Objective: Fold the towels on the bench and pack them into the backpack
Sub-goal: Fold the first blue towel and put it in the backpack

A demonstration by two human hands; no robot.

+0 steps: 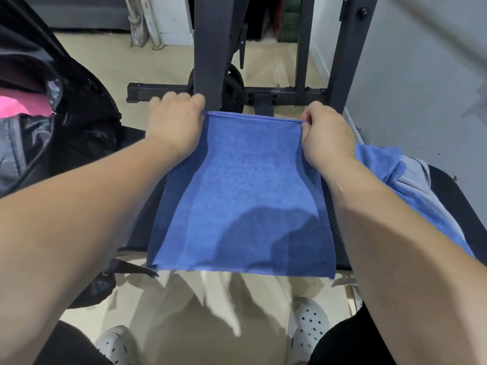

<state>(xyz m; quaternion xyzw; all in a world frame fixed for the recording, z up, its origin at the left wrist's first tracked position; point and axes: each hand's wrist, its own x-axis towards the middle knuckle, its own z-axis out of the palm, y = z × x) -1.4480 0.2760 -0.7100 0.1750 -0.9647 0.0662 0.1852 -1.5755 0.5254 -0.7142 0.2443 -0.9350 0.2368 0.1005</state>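
Between the left hand (175, 119) and the right hand (325, 133), the blue towel (242, 196) stretches taut over the bench (453, 206). Each hand pinches a far corner; its near edge overhangs. Left of the left hand gapes the open backpack (79, 122); right of the right hand lies another towel (382, 164).

Head camera — facing steeply down, close over the bench (457, 204).

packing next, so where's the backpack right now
Head view: the backpack sits open at the left edge, just left of the left hand gripping the blue towel.
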